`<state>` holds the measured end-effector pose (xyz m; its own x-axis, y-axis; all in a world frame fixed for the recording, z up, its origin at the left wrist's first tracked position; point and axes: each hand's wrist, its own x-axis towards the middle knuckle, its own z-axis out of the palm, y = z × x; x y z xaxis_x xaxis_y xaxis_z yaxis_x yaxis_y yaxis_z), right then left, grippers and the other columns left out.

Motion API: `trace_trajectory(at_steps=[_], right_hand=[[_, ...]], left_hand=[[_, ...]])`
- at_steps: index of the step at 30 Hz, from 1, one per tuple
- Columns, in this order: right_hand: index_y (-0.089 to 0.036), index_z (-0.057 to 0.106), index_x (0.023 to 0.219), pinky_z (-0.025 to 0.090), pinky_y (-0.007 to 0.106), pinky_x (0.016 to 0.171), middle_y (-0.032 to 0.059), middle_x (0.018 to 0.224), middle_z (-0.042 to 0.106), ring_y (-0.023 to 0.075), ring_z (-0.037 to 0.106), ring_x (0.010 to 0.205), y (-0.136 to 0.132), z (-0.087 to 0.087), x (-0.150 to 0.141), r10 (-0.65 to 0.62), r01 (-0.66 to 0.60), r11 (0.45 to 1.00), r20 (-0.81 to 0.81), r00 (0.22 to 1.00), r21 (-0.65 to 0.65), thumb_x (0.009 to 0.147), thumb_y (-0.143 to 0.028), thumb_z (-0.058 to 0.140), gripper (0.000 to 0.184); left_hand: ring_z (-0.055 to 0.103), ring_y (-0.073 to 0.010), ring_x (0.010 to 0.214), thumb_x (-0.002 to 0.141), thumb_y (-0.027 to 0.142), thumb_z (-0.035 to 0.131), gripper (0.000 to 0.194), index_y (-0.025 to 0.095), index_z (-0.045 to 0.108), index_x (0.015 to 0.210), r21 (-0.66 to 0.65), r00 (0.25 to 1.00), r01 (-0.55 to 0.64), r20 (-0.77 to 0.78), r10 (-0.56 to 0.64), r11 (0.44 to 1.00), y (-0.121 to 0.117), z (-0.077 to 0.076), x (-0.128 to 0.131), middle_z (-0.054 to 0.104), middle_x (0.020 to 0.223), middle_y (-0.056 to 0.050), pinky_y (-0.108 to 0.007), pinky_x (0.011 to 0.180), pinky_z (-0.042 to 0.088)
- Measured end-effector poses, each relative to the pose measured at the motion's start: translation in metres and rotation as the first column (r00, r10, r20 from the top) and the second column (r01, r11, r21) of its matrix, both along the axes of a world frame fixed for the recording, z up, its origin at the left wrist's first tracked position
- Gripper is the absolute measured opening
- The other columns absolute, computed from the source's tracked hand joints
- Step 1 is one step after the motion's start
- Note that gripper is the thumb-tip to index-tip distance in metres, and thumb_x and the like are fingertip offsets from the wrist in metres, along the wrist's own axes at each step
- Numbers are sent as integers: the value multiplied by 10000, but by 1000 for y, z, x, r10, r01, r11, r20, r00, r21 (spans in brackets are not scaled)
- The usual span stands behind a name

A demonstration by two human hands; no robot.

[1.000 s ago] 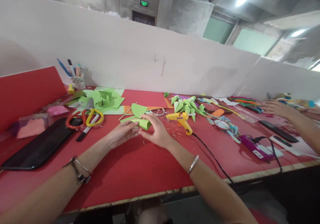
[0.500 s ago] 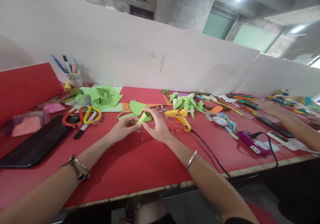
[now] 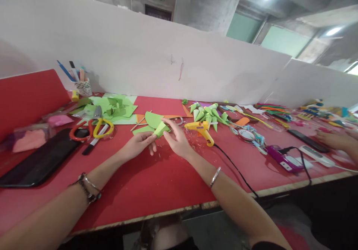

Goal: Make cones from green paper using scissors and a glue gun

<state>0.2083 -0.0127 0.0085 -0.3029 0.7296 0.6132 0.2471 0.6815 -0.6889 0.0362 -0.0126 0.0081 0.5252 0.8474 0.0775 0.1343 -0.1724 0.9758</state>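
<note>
My left hand [image 3: 139,144] pinches a small green paper cone [image 3: 160,129] just above the red table [image 3: 156,179]. Right of the cone my right hand [image 3: 177,139] has its fingers stretched out, the fingertips close to the paper and holding nothing. Behind the cone lie flat green paper pieces [image 3: 152,119]. A yellow glue gun [image 3: 201,130] rests just right of my right hand, its black cord running toward the table's front edge. Several finished green cones [image 3: 208,113] lie behind the gun.
Orange and yellow scissors [image 3: 92,127], a marker and a black tablet [image 3: 39,160] lie at left, with green paper scraps [image 3: 112,106] and a pen cup [image 3: 81,86] behind. Another person's arm [image 3: 338,142] reaches in at right near a purple device [image 3: 281,160] and phones. White partition behind.
The green paper went from lying pressed on the table to a rolled cone lifted in my left fingers. My right hand let go and spread out. The other person's arm drew back right.
</note>
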Motion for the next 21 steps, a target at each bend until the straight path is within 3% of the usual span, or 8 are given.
trace_trajectory(at_steps=[4, 7, 12, 21], right_hand=[[-239, 394, 1222, 418, 330, 909, 58, 1179, 489, 161, 472, 1079, -2, 2, -1, 7, -8, 1000, 91, 996, 7, 783, -143, 428, 451], [-235, 393, 1224, 418, 335, 908, 60, 1201, 483, 165, 469, 1088, -4, 3, -2, 52, -52, 999, 131, 990, -2, 773, -132, 423, 464], [-230, 381, 1232, 401, 334, 930, 63, 1205, 475, 161, 455, 1104, -4, 2, -2, 56, -55, 998, 151, 987, -8, 751, -96, 406, 501], [-237, 307, 1277, 412, 324, 909, 78, 1212, 437, 157, 462, 1079, -3, 0, -2, 51, -41, 997, 157, 986, -67, 759, -93, 416, 549]], left_hand=[[543, -114, 545, 781, 404, 507, 247, 161, 537, 816, 143, 992, -76, -87, 90, 987, -1, -1, 2, 580, 611, 12, -220, 557, 408], [519, -119, 539, 785, 408, 497, 246, 166, 531, 760, 245, 973, -90, -186, 138, 965, -2, -2, 2, 558, 581, 16, -212, 529, 375], [456, -103, 430, 844, 434, 371, 294, 181, 485, 745, 211, 970, -49, -221, 96, 976, -3, -4, 1, 516, 502, 38, -207, 480, 340], [388, -118, 501, 821, 416, 410, 248, 191, 466, 733, 281, 946, -169, -221, 235, 945, -2, -5, -1, 424, 548, 42, -217, 486, 273]])
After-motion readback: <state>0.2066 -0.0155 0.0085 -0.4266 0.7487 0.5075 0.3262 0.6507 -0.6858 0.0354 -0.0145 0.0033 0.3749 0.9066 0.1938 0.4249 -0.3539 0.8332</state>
